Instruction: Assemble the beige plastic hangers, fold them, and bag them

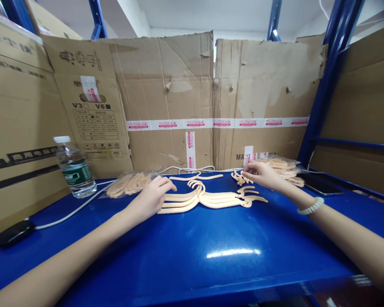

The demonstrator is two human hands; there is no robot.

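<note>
Several peach-coloured clothes hangers (217,200) lie overlapped on the blue table, hooks pointing away from me. My left hand (155,194) rests over their left ends, fingers loosely bent and slightly apart; its thumb is hidden. Curved peach pieces (254,199) sit at the hangers' right ends. Over a small pile of similar peach pieces (239,178), my right hand (260,174) has its thumb and fingertips drawn together. Whatever is between those fingertips is too small to make out. Another hanger (208,177) lies separately behind the group.
Clear bags of peach parts lie at left (128,184) and right (283,168). A water bottle (75,170) stands left, near a black object (15,233) with a white cable (64,218). A dark phone (320,185) lies right. Cardboard (166,94) walls the back.
</note>
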